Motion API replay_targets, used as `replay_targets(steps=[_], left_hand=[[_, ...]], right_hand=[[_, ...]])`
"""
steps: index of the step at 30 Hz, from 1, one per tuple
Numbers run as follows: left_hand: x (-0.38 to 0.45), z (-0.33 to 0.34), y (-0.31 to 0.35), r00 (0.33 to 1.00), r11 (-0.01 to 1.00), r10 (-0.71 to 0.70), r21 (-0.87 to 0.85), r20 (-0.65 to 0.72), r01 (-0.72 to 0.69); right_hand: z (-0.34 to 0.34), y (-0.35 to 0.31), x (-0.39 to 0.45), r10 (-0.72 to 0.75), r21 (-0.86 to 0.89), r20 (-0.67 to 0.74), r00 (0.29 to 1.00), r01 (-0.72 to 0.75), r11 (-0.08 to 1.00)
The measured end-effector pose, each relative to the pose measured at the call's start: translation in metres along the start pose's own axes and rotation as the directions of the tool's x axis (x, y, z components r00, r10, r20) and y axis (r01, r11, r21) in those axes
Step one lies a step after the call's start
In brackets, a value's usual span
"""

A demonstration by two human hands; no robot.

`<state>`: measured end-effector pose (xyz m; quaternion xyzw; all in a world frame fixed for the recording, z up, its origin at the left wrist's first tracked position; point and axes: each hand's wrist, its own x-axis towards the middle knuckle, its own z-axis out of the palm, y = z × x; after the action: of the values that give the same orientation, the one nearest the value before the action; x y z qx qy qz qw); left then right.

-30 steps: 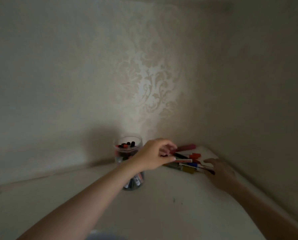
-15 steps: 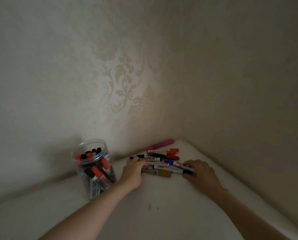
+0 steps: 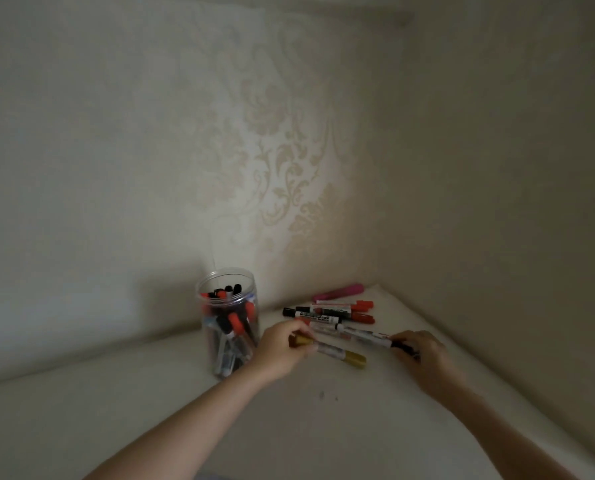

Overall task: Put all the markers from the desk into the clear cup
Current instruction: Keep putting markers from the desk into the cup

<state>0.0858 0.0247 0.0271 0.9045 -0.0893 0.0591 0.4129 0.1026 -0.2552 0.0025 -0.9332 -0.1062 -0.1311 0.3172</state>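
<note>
Left hand (image 3: 280, 351) pinches gold marker (image 3: 330, 350) beside clear cup (image 3: 227, 320); right hand (image 3: 424, 355) grips black-tipped marker (image 3: 368, 336) on desk (image 3: 150, 403).

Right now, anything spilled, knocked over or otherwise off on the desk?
Nothing stands out. The clear cup stands upright with markers inside. The loose markers lie in an untidy heap by the corner, as the task expects. The left hand grips a gold marker; the right hand holds a white one.
</note>
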Motion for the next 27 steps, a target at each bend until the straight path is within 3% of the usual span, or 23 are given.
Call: replay_targets(steps=[3, 10, 14, 17, 27], left_hand=[[-0.014, -0.025, 0.021, 0.996, 0.975, 0.034, -0.215, -0.087, -0.052], [-0.039, -0.127, 0.053, 0.937, 0.863, 0.012, -0.469, -0.349, -0.186], [-0.049, -0.195, 0.043, 0.833, 0.833, -0.038, -0.477, -0.552, -0.279], [-0.053, -0.218, 0.024, 0.771, 0.88, -0.035, -0.386, -0.636, -0.278], [-0.029, -0.19, 0.005, 0.827, 0.977, 0.104, -0.101, -0.553, -0.19]], right_hand=[[-0.011, -0.023, -0.011, 0.019, 0.073, -0.078, 0.997, -0.014, 0.997], [-0.028, -0.109, -0.004, -0.003, 0.306, -0.21, 0.978, 0.069, 0.95], [-0.037, -0.158, 0.011, -0.023, 0.403, -0.22, 0.975, 0.113, 0.908], [-0.05, -0.195, 0.023, -0.069, 0.441, -0.219, 0.973, 0.161, 0.883], [-0.048, -0.264, 0.061, -0.29, 0.006, 0.022, 0.957, 0.29, 0.957]])
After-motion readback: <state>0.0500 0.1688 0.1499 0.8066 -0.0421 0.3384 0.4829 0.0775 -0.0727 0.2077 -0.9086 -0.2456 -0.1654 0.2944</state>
